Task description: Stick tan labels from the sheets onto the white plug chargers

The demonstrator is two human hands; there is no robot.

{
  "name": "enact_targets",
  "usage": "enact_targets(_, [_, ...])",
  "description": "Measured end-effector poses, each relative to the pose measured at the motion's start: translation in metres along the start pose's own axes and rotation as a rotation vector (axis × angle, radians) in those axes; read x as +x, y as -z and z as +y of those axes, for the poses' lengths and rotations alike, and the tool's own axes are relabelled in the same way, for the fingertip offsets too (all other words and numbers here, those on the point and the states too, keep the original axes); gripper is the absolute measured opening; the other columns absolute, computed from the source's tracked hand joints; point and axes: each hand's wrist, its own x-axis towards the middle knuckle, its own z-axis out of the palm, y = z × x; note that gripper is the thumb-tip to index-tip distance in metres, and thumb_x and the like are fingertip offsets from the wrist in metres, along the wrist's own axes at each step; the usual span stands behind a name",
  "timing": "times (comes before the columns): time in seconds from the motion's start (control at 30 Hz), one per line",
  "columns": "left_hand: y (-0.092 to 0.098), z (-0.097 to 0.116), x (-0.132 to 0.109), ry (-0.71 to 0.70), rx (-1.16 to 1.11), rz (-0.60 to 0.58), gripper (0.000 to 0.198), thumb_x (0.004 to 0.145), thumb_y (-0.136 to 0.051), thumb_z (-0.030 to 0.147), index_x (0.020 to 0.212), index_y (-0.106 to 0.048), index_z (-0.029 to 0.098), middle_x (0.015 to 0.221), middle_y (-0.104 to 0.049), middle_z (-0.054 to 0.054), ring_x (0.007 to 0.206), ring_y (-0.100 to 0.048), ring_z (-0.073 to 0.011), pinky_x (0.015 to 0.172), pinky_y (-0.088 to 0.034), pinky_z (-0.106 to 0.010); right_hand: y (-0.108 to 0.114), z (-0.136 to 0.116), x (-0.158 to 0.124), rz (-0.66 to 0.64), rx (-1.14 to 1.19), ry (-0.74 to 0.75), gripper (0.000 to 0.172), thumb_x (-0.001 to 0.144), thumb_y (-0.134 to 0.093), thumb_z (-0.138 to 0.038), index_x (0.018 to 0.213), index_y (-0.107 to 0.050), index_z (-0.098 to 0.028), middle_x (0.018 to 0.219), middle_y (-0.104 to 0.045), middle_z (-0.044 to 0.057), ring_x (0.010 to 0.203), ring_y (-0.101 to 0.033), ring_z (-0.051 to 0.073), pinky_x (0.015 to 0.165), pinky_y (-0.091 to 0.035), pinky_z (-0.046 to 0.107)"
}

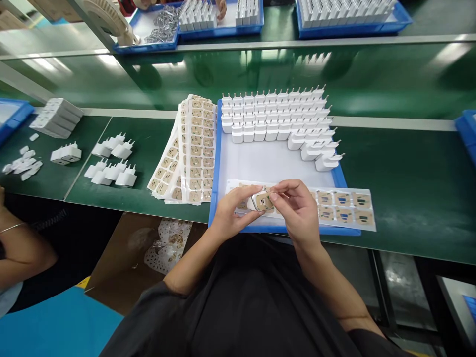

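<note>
Work apparently midway: ordered rows of white plug adapters [260,134] fill the far part of the blue-rimmed tray [253,161], while a loose group [126,177] on the green bench [401,198] at left seems yet to be handled; the label sheet [344,208] across the tray's near edge still bears tan labels. The left hand [232,210] is closed around one adapter [255,202] above this sheet — its tan-labelled face showing. The right hand [303,213] brings thumb and forefinger nearly together at that face; whether they grip the label's edge cannot be told.
</note>
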Motion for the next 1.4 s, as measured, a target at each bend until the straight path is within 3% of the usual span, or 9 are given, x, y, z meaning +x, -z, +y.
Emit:
enact_targets(0.8, [0.0, -0.001, 0.001, -0.037, 0.027, 0.005, 0.048, 0.087, -0.075, 0.023, 0.132, -0.059, 0.025, 0.123, -0.072, -0.01, 0.112, -0.069, -0.0245, 0.094, -0.057, -0.037, -0.002, -0.003, -0.002, 0.001, -0.215, 0.076, 0.019, 0.089, -0.071, -0.022, 0.107, -0.066, -0.026, 0.087, -0.067, -0.001, 0.083, -0.066, 0.015, 0.074, -0.058, 0.03])
enact_targets(0.9, [-0.001, -0.001, 0.001, -0.041, 0.04, 0.008, 0.048, 0.087, -0.075, 0.023, 0.132, -0.059, 0.025, 0.123, -0.072, -0.01, 0.112, -0.069, -0.0243, 0.095, -0.056, -0.037, -0.003, -0.007, -0.002, -0.004, -0.351, 0.141, 0.02, 0.09, -0.068, -0.022, 0.109, -0.064, -0.026, 0.086, -0.068, -0.001, 0.08, -0.067, 0.016, 0.075, -0.06, 0.032])
enact_targets(1.03, [-0.001, -0.003, 0.0, -0.062, 0.052, 0.017, 0.048, 0.087, -0.075, 0.021, 0.132, -0.06, 0.025, 0.124, -0.072, -0.009, 0.115, -0.069, -0.0239, 0.098, -0.056, -0.037, -0.006, -0.01, -0.001, -0.008, -0.639, 0.374, 0.024, 0.09, -0.068, -0.02, 0.113, -0.065, -0.025, 0.087, -0.069, 0.001, 0.078, -0.066, 0.017, 0.076, -0.06, 0.036])
enact_targets(1.1, [-0.001, -0.004, -0.001, -0.059, 0.031, 0.034, 0.047, 0.087, -0.075, 0.02, 0.132, -0.06, 0.024, 0.125, -0.072, -0.01, 0.117, -0.068, -0.024, 0.099, -0.056, -0.038, -0.005, -0.009, 0.0, 0.008, -0.712, 0.421, 0.026, 0.09, -0.069, -0.022, 0.115, -0.066, -0.025, 0.092, -0.069, 0.004, 0.081, -0.065, 0.019, 0.076, -0.059, 0.036])
enact_targets(1.17, [-0.002, -0.005, -0.003, -0.048, -0.016, 0.067, 0.047, 0.086, -0.075, 0.02, 0.131, -0.06, 0.024, 0.127, -0.071, -0.01, 0.12, -0.067, -0.0241, 0.102, -0.055, -0.039, -0.004, -0.007, 0.002, -0.014, -0.639, 0.329, 0.025, 0.09, -0.07, -0.028, 0.115, -0.067, -0.025, 0.099, -0.067, 0.005, 0.083, -0.064, 0.018, 0.072, -0.06, 0.034])
enact_targets(1.3, [-0.005, -0.008, -0.008, -0.037, -0.094, 0.137, 0.046, 0.084, -0.078, 0.018, 0.126, -0.062, 0.023, 0.129, -0.07, -0.01, 0.123, -0.066, -0.0243, 0.106, -0.054, -0.04, -0.002, 0.001, 0.005, -0.214, -0.224, 0.023, 0.016, 0.092, -0.067, -0.036, 0.105, -0.068, -0.026, 0.099, -0.063, 0.004, 0.089, -0.062, 0.018, 0.068, -0.059, 0.029])
enact_targets(1.4, [-0.007, -0.01, -0.009, -0.009, -0.126, 0.168, 0.042, 0.086, -0.076, 0.019, 0.125, -0.061, 0.022, 0.13, -0.069, -0.011, 0.124, -0.066, -0.0248, 0.106, -0.054, -0.041, -0.006, 0.007, 0.002, -0.248, -0.057, -0.061, 0.026, 0.085, -0.075, -0.033, 0.109, -0.065, -0.027, 0.107, -0.06, 0.004, 0.099, -0.057, 0.019, 0.072, -0.059, 0.029])
